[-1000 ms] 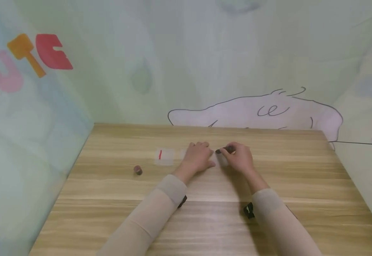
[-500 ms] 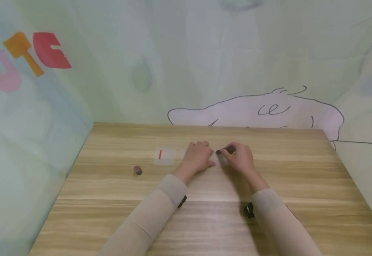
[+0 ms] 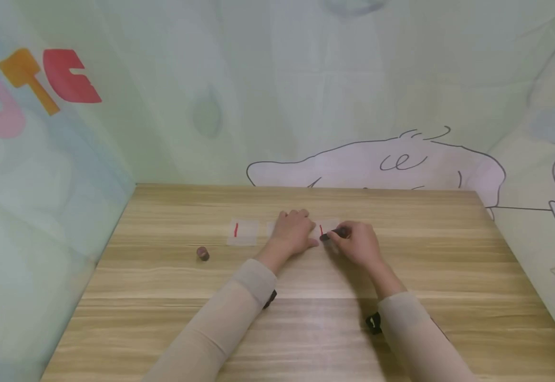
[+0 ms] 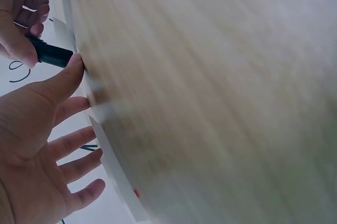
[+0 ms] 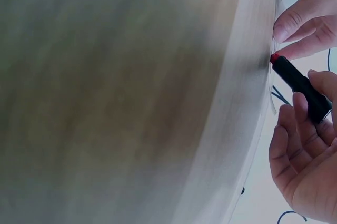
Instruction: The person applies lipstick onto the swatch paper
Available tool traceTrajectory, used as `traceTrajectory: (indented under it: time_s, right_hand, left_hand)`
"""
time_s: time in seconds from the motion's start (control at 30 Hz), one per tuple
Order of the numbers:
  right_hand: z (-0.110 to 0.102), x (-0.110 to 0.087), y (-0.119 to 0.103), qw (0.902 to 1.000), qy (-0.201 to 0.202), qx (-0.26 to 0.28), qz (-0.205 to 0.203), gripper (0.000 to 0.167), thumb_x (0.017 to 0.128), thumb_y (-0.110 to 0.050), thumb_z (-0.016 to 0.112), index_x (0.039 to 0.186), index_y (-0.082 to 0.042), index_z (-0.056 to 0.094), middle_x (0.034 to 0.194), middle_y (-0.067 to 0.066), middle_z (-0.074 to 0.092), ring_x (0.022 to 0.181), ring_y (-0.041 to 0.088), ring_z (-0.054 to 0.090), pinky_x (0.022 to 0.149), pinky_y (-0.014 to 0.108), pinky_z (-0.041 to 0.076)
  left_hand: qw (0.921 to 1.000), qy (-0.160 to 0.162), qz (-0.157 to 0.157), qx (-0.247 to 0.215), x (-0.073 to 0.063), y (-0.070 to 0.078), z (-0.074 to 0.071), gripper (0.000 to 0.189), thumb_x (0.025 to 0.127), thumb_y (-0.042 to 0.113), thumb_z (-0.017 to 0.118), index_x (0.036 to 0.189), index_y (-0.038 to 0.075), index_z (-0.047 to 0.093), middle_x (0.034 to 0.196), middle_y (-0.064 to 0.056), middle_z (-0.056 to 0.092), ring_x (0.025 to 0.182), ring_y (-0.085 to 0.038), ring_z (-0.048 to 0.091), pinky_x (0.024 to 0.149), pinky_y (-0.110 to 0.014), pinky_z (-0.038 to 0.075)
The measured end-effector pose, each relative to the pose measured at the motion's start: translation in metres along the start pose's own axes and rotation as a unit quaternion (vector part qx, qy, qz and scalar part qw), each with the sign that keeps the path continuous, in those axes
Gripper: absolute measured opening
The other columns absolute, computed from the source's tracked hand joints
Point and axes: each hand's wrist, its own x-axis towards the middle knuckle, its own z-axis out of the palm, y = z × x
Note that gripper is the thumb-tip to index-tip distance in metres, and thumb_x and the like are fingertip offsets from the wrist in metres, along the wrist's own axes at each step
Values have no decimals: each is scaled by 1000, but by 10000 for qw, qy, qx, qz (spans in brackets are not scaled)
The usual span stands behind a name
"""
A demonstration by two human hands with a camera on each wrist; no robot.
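My right hand [image 3: 359, 244] pinches a black lipstick [image 5: 300, 84] between thumb and fingers. Its red tip meets the sheet's surface in the right wrist view. A thin red line [image 3: 321, 229] runs up from the tip on the right-hand pale sheet [image 3: 331, 223]. My left hand [image 3: 292, 232] rests palm down with spread fingers, its thumb and index close to the lipstick tip. Beneath it shows the edge of another pale sheet [image 3: 270, 229], mostly hidden. Farther left, a third sheet [image 3: 248, 233] bears a short red stroke [image 3: 236, 229].
A small dark cylinder with a pinkish end [image 3: 203, 253] stands on the wood-grain table [image 3: 163, 307], left of the sheets. A printed cloth wall [image 3: 277, 95] rises behind the table's back edge. Black wrist straps [image 3: 374, 322] sit below both sleeves.
My right hand has drawn the lipstick a little toward me, and a red line now shows on the right-hand sheet. The left hand keeps its place; the head view shifts slightly.
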Motion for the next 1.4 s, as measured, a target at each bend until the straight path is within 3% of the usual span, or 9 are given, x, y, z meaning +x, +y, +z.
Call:
traceTrajectory:
  time_s: [0.33, 0.53, 0.67, 0.83, 1.03, 1.13, 1.27, 1.4]
  right_hand:
    - [2, -1, 3, 9992, 324, 180, 134, 26, 92, -30, 75, 95, -5, 74, 83, 7, 73, 73, 21, 62, 66, 34, 49]
    - [0, -2, 0, 9979, 558, 329, 54, 26, 93, -30, 74, 97, -4, 74, 85, 9, 74, 74, 23, 63, 65, 33, 49]
    - [-2, -2, -3, 9964, 733, 406, -80, 26, 93, -29, 74, 96, -3, 73, 82, 10, 74, 72, 24, 64, 64, 34, 50]
    - [-5, -1, -7, 9941, 906, 565, -162, 24, 93, -26, 74, 97, -3, 73, 84, 11, 74, 74, 25, 64, 66, 36, 51]
    - [-5, 0, -14, 9901, 1014, 954, -182, 22, 95, -24, 73, 98, -3, 73, 90, 12, 74, 79, 25, 65, 71, 35, 53]
    - [-5, -1, -19, 9861, 975, 1343, -36, 23, 95, -26, 72, 101, -3, 72, 92, 13, 73, 76, 27, 66, 65, 31, 53]
    - [-5, -3, -27, 9738, 882, 2065, 352, 28, 96, -31, 71, 107, -5, 70, 96, 17, 72, 72, 32, 68, 54, 26, 51]
    - [-4, -3, -34, 9574, 865, 2714, 466, 32, 97, -31, 70, 113, -3, 69, 103, 21, 70, 71, 25, 68, 63, 23, 56]
  left_hand:
    - [9999, 60, 17, -89, -1, 0, 1, 54, 90, 57, 69, 130, 22, 69, 138, -4, 58, 123, -27, 53, 103, -48, 40]
    - [9998, 216, 43, 4, -5, -5, -3, 62, 90, 61, 66, 136, 18, 63, 146, -6, 54, 134, -27, 47, 110, -49, 36]
    - [9984, 460, 2, -341, -10, -9, -9, 65, 92, 56, 67, 142, 15, 59, 149, -7, 53, 137, -27, 45, 112, -49, 35]
    - [9897, 726, -160, -1224, -15, -14, -15, 61, 95, 49, 68, 143, 14, 57, 150, -8, 52, 140, -27, 44, 116, -47, 32]
    - [9595, 983, -253, -2628, -23, -21, -16, 56, 96, 40, 70, 141, 9, 58, 146, -11, 55, 137, -29, 48, 116, -43, 35]
    - [9415, 1022, -325, -3195, -27, -24, -15, 56, 96, 39, 71, 140, 7, 59, 142, -10, 59, 131, -27, 54, 111, -41, 41]
    - [9123, 1069, -444, -3927, -33, -27, -15, 53, 96, 36, 71, 138, 4, 60, 138, -10, 62, 126, -27, 59, 106, -41, 47]
    - [8743, 1153, -496, -4690, -37, -29, -14, 50, 97, 32, 70, 136, 2, 61, 134, -11, 65, 122, -26, 62, 103, -40, 50]
